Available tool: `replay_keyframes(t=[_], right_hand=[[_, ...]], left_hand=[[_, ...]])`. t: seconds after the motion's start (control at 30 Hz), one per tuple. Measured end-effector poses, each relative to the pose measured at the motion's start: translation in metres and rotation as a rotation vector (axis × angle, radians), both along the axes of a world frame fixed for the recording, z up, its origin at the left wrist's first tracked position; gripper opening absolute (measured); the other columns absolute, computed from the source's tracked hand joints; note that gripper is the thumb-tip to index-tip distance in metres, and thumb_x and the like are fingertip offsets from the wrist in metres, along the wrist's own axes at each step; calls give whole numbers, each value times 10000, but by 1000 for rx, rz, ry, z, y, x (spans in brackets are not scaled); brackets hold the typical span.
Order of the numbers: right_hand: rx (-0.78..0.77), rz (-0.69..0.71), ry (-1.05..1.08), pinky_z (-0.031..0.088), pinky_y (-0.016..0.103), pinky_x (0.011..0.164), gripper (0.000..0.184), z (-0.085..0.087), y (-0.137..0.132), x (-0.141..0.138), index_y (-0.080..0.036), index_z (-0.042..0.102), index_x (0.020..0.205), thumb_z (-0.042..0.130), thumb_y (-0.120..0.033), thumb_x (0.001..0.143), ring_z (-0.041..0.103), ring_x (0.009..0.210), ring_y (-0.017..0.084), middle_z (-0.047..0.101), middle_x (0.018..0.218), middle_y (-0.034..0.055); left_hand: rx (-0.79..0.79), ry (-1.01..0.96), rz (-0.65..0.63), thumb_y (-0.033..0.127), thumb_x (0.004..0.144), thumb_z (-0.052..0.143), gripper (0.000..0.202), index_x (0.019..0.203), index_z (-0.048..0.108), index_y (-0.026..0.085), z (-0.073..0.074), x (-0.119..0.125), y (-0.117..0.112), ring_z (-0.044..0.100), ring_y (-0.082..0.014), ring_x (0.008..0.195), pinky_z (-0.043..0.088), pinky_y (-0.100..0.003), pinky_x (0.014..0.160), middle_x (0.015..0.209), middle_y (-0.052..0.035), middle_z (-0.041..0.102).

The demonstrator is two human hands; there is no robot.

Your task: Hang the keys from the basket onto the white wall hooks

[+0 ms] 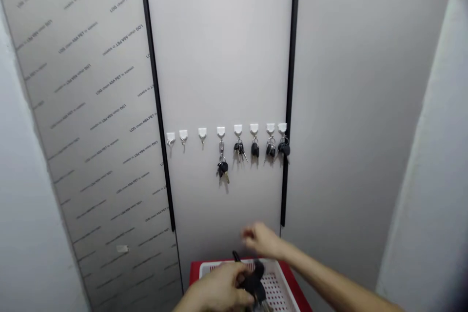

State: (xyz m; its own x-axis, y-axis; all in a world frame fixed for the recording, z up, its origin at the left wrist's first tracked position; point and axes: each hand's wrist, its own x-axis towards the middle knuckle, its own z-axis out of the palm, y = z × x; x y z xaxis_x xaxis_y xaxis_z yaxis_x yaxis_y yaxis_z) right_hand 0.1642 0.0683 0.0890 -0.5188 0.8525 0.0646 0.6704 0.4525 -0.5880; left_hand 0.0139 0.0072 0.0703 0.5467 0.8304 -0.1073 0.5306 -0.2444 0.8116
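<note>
Over a white perforated basket (272,285), my left hand (221,285) is closed around a bunch of keys (254,280) with black heads. Some metal blades show below the black heads. My right hand (263,241) is raised above the basket's far side, apart from the left. Its fingers look curled but are smeared by motion, so I cannot tell whether they hold anything. Ahead, a row of white hooks (238,129) runs across a pale panel. Key bunches (255,149) hang from the right-hand hooks, one of them lower on a metal clasp (221,148). The three leftmost hooks (183,135) carry no keys.
The basket rests on a red surface (194,273). Long black handles (157,92) edge the pale middle panel (219,48) on both sides. A panel with printed film (91,107) stands at left, a plain grey one (347,107) at right. Pale walls flank both sides.
</note>
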Motion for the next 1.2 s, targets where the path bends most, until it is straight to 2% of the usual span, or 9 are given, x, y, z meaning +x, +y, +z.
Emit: replay_keyframes(t=[0.17,0.33,0.5,0.63,0.77,0.83,0.93,1.07,1.2], right_hand=[[518,-422,478,344,235,728,378,109,31,-10,-120,433,989,410,-288,650,472,819,127,511,947,84],[561,-623,348,344,265,679,423,141,56,-29,-148,367,1029,428,-310,642,481,782,156,529,866,73],[569,-659,154,327,239,577,260,143,58,-19,-160,500,791,286,-285,716,491,695,159,550,729,67],[734,-629,100,313,238,589,319,181,55,-9,-152,513,799,240,-306,740,480,728,166,545,787,83],[763,-547,11,312,242,588,306,222,51,-18,-177,506,869,262,-307,737,479,741,168,547,826,73],[743,-447,-57,309,232,573,281,219,44,-20,-182,520,848,290,-287,726,484,717,158,557,798,61],[666,-300,-155,300,214,536,267,176,25,-15,-166,548,769,304,-258,716,490,656,141,567,728,56],[415,-164,-216,272,198,472,281,96,2,-5,-163,558,719,304,-281,717,477,538,113,560,615,41],[394,-203,-150,250,195,458,303,80,1,-11,-154,552,732,278,-284,724,463,536,106,547,620,40]], left_hand=[[400,-123,516,258,604,455,320,907,480,159,73,4,51,458,-158,833,338,-255,725,937,-81,515],[642,-31,984,329,580,479,409,949,404,168,115,28,102,434,-227,910,336,-338,713,975,-124,490],[592,-162,955,310,615,402,218,761,469,162,127,25,110,520,-193,729,373,-283,602,776,-97,562],[699,-505,860,289,604,371,206,732,462,155,184,7,107,511,-109,530,370,-206,481,664,-28,555],[793,-415,720,234,561,395,141,644,470,147,240,5,99,446,-73,413,331,-184,413,549,9,518],[761,-284,570,212,552,399,89,564,457,146,237,10,89,418,-69,376,312,-185,391,473,20,481],[587,-195,374,197,553,402,54,532,427,154,192,14,70,400,-65,355,299,-183,375,425,33,448],[364,-379,571,159,571,346,26,562,367,171,135,3,63,382,-56,332,295,-172,361,398,63,411],[297,-544,711,167,589,341,49,540,345,161,158,-10,80,363,-45,306,269,-158,341,389,64,394]])
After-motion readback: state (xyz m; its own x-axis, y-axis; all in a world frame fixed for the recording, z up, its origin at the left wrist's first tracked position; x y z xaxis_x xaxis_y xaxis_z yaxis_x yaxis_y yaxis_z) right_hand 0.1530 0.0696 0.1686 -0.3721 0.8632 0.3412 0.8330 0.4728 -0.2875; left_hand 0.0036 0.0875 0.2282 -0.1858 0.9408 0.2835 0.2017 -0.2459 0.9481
